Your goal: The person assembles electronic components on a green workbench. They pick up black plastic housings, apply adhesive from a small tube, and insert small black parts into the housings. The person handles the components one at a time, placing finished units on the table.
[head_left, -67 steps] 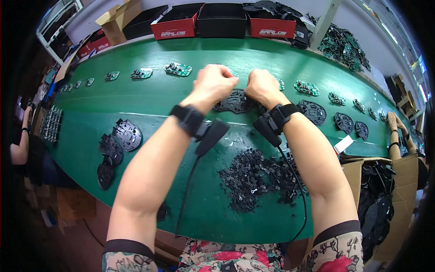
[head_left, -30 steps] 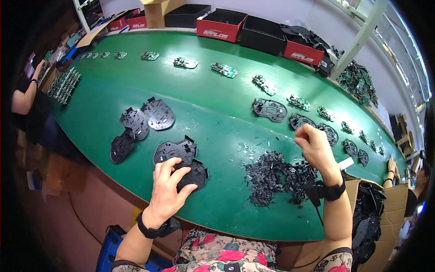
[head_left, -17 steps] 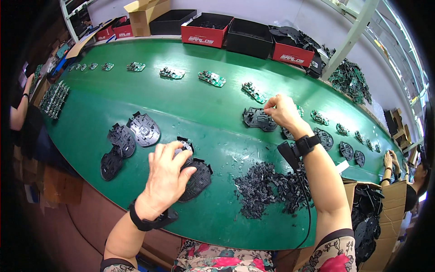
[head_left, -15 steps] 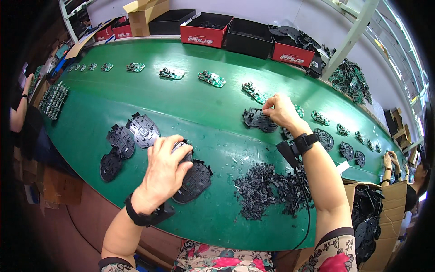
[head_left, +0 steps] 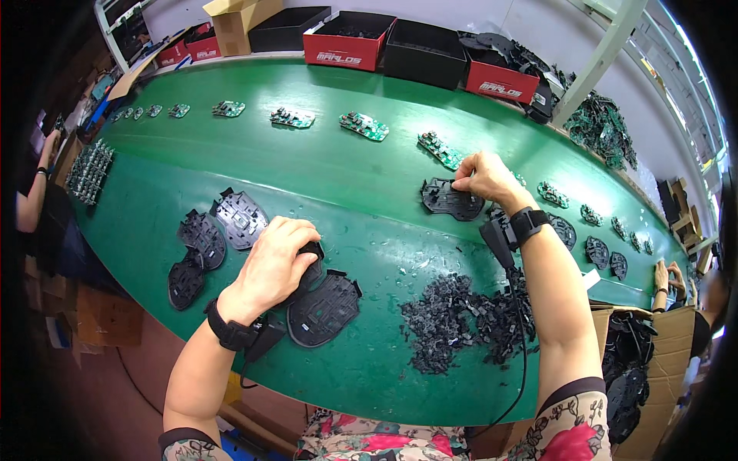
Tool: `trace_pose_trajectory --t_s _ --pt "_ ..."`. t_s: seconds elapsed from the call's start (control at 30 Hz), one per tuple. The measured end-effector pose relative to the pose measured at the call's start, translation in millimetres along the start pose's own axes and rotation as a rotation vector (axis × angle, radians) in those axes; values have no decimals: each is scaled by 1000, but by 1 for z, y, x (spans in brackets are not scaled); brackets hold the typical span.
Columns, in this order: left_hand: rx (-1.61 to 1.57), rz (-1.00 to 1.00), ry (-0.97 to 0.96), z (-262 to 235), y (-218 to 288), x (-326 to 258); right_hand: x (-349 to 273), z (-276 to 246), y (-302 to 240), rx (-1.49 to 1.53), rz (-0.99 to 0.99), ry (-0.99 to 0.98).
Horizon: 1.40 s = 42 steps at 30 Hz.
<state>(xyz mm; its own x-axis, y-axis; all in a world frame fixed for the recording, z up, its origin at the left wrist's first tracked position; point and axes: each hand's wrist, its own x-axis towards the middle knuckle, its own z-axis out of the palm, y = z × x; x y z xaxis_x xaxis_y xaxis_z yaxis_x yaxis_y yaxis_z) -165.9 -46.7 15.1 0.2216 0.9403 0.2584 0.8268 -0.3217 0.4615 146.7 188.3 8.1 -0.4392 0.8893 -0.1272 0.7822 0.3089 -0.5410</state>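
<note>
Hands, two. Left hand (head_left: 275,260): fingers curled around one black shell (head_left: 314,250), mostly hidden beneath the palm. Right hand (head_left: 490,178): thumb and fingertips pinched together at the leftmost shell of the right-hand row (head_left: 447,203); whether a small part sits between them cannot be told.

Black shells, ten seen on the green bench (head_left: 384,392). Three close together at left (head_left: 240,220). Two at centre: the one under the left hand and one just nearer the wearer (head_left: 324,309). Five in the row at right, the second partly hidden by the right wrist.

Small black parts, one spread heap (head_left: 438,323), pieces too many to count.

Green circuit boards, one long row (head_left: 364,126); eleven counted, one partly covered by the right hand, the far-left ones too small to count surely.

Boxes at the back: red-fronted boxes, four (head_left: 344,51); all-black boxes, two (head_left: 425,60); cardboard box, one (head_left: 240,29).

Wristbands, black, two (head_left: 529,223), one per wrist.

Changes against one second ago: right hand, then raised farther right, is now at the shell; left hand, then with fingers spread, is now bent tighter. Circuit boards remain in their row.
</note>
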Motion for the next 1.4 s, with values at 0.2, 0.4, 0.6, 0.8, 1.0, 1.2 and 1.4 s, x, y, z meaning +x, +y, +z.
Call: trace_pose_trajectory --t_s 0.2,0.4,0.6,0.8,1.0,1.2,1.4 --pt "102 -42 97 -17 -3 0 10 -4 -1 -76 71 -63" --pt "45 -270 254 -60 -3 17 17 -3 -2 -197 162 -52" --pt "-107 -484 177 -34 -17 72 6 -1 -5 -144 119 -8" --pt "34 -439 73 26 -31 131 -8 4 -6 -174 101 156" --pt "2 -385 16 58 -22 151 -63 0 -32 -85 -78 118" --pt "42 -282 111 54 -16 136 -125 20 -58 -9 -138 -105" --pt "-53 -241 127 8 1 94 -136 43 -56 10 -112 -98"
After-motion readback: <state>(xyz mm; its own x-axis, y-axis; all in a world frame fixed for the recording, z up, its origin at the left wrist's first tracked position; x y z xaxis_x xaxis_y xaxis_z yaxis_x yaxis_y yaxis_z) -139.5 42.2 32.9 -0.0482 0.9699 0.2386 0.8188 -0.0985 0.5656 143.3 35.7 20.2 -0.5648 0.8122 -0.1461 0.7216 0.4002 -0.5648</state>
